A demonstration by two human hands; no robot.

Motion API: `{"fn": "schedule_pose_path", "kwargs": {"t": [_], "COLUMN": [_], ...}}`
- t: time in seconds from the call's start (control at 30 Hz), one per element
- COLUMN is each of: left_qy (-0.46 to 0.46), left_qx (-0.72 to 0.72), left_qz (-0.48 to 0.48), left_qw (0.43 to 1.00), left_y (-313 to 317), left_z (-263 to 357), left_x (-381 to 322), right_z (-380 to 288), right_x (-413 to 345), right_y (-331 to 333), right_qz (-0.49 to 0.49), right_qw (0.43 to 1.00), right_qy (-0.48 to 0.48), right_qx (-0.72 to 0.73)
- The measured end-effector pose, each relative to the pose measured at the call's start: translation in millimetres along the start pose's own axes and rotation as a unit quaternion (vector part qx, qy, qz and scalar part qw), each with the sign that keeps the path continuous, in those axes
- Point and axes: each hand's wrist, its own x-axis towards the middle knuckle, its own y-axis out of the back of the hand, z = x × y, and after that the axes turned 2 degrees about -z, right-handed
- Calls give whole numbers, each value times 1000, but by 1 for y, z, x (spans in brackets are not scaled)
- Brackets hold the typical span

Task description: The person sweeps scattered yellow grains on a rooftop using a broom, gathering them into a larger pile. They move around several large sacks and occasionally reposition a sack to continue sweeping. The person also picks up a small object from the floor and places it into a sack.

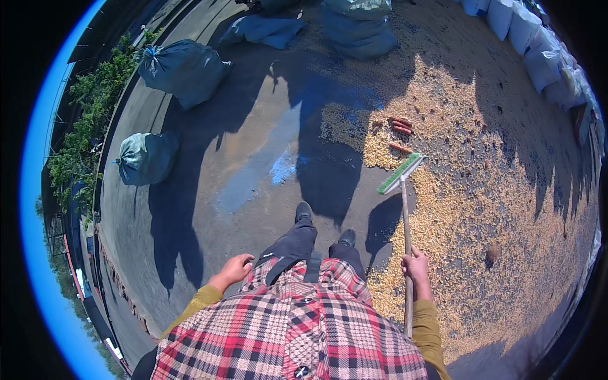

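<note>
My right hand (416, 263) is closed around the wooden handle (406, 218) of a push broom. The broom head (401, 174), with green bristles, is at the far end of the handle, beside yellow grain (456, 209) that looks like maize kernels. Several reddish pieces (401, 126), like bare corncobs, lie in the grain just beyond the bristles. Beside my left hip, my left hand (236, 269) hangs with its fingers loosely bent and nothing in it. My dark shoes (304, 212) stand on bare pavement left of the grain.
Stuffed green sacks stand at the left (148, 159), upper left (185, 71) and top (358, 31). A flattened sack (263, 31) lies among them. Blue powder (283, 168) marks the pavement ahead. White bulk bags (541, 61) line the upper right. A dark clump (492, 254) sits in the grain.
</note>
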Motion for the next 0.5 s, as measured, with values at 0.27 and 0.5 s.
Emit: {"fn": "schedule_pose_path", "kwargs": {"t": [0.27,0.5], "left_qy": [12,57], "left_qx": [16,-46], "left_qz": [-19,61], "left_qw": [1000,995], "left_y": [59,154], "left_z": [-65,-96], "left_x": [46,95], "right_z": [-42,-75], "right_x": [68,128], "right_y": [-211,-286], "right_qz": [-152,-137], "right_qw": [977,972], "right_qy": [6,-35], "right_qx": [-147,-187]}}
